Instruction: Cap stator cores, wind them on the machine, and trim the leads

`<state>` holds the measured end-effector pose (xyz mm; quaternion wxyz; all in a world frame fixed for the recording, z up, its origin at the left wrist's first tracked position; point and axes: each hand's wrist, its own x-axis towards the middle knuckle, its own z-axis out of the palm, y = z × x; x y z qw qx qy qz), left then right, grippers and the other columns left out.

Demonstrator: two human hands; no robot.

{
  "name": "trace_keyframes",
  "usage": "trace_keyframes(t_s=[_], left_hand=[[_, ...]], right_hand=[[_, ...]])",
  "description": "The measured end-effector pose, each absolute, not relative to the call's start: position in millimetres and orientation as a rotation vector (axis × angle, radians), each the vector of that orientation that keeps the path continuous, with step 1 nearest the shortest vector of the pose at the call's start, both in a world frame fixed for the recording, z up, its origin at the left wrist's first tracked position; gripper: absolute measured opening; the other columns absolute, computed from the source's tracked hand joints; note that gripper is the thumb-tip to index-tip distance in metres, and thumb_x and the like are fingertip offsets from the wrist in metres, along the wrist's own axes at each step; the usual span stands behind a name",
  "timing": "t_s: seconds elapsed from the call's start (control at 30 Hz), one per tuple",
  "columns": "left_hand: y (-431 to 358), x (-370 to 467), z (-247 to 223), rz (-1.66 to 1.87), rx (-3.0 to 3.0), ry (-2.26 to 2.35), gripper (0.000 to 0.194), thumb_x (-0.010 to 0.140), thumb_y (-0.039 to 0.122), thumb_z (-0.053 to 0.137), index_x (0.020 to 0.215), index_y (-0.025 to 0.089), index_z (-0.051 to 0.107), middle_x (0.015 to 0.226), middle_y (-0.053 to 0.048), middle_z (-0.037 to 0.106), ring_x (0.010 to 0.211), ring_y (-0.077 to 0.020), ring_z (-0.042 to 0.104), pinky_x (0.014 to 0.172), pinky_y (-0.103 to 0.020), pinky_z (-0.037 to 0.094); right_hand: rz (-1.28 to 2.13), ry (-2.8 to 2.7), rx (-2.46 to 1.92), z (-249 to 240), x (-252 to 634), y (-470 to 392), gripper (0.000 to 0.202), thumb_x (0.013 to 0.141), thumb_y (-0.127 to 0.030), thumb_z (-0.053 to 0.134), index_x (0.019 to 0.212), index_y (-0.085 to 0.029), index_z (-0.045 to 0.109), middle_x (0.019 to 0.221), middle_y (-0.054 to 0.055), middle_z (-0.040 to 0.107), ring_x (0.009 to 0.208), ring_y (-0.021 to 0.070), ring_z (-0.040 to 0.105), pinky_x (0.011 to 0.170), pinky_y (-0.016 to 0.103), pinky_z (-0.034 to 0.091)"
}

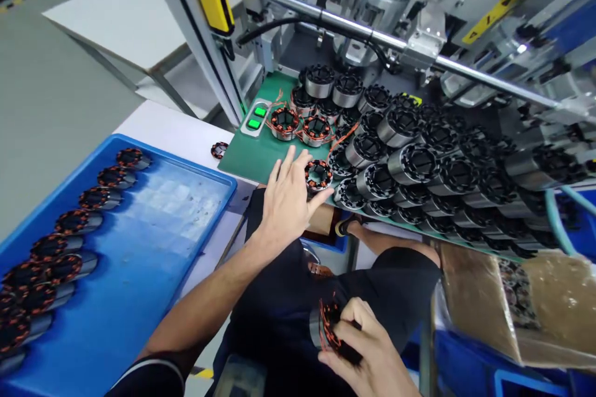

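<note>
My left hand [286, 198] is over the front edge of the green work surface [246, 164], its fingers stretched out and spread. Between its thumb and forefinger stands a motor stator wound with copper wire [319, 175]; whether the fingers touch it I cannot tell. In front of my lap, my right hand [367, 347] grips another wound stator [321, 329], tilted on its side, with orange wires hanging along it. Two more wound stators, a left one [284, 123] and a right one [316, 130], sit just beyond my left hand.
Stacked bare stators [414, 164] fill the right of the green surface. Behind them a metal bar [335, 18] crosses the machine. Green-lit buttons [254, 123] sit at left. A blue tray [139, 248] holds several wound stators. A cardboard box [549, 310] stands at right.
</note>
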<state>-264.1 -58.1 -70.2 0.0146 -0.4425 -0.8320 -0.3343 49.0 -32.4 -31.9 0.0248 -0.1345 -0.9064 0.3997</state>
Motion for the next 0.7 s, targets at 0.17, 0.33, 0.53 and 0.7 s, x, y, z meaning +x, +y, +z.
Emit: trace_keyframes(t_s=[0.17,0.33,0.53,0.7], left_hand=[[-111,-255,-56,-1.389,-1.427,-2.194,0.086,0.105,0.072,0.084,0.169,0.023,0.055,0.176,-0.024,0.065,0.172,-0.0409,0.060,0.143,-0.063,0.051],[-140,-205,-38,-1.838,-2.385,-2.589,0.106,0.076,0.059,0.114,0.163,0.031,0.059,0.158,-0.013,0.079,0.139,-0.0321,0.085,0.116,-0.046,0.073],[-112,-168,-33,-2.474,-2.277,-2.575,0.115,0.061,0.042,0.122,0.160,0.025,0.064,0.154,-0.014,0.080,0.139,-0.0371,0.083,0.129,-0.052,0.067],[-112,-171,-37,-2.728,-1.831,-2.409,0.101,0.064,0.024,0.120,0.151,0.030,0.070,0.130,-0.007,0.084,0.109,-0.0279,0.088,0.094,-0.037,0.075]], right_hand=[[1.083,-2.785,-0.512,-28,72,-21,0.022,0.121,-0.039,0.068,0.104,-0.025,0.072,0.097,0.002,0.065,0.086,0.0192,0.068,0.074,0.031,0.063],[0.770,-2.855,-0.316,6,54,18,0.024,0.124,-0.033,0.059,0.106,-0.023,0.072,0.093,0.002,0.064,0.088,0.0206,0.061,0.084,0.037,0.057],[0.543,-2.869,0.045,29,22,42,0.021,0.123,-0.017,0.058,0.116,-0.020,0.078,0.097,0.002,0.071,0.093,0.0217,0.059,0.097,0.044,0.049],[0.937,-2.613,-0.244,46,41,53,0.069,0.104,-0.031,0.095,0.168,-0.026,0.067,0.149,0.009,0.074,0.135,0.0270,0.069,0.115,0.043,0.059]])
